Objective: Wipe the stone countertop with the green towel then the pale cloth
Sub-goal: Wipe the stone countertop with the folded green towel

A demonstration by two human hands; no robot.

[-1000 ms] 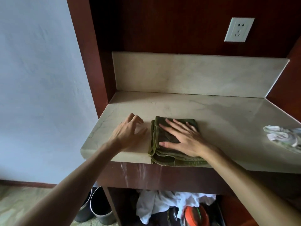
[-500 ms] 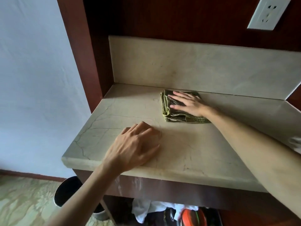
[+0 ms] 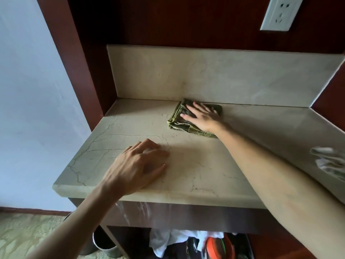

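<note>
Currently, the head view shows both bare forearms reaching forward over the stone desk (image 3: 186, 165). The right arm extends diagonally from the lower right corner toward the rear of the desk, and the right hand (image 3: 202, 116) lies palm down with fingers straight and spread. The left arm enters from the lower left, and the left hand (image 3: 139, 166) sits near the front left part of the desk, palm down, fingers loosely bent.

The green towel (image 3: 182, 118) is folded into a thick rectangular pad with layered edges visible along its left and front sides. It lies flat at the rear of the desk, its far edge just beside the stone backsplash (image 3: 205, 75). The pale cloth (image 3: 328, 161) lies crumpled at the right edge of the desk, well apart from the towel, and appears blurred.

The right hand presses flat on top of the green towel without curling round it; it is released, not grasping. The left hand rests on the bare stone with its fingertips and the heel of the palm touching the surface; it holds nothing.

A white wall socket (image 3: 280, 13) sits on the dark wood panel above. Below the desk, white fabric (image 3: 168, 242) and an orange item (image 3: 218, 247) lie in an open compartment.
</note>
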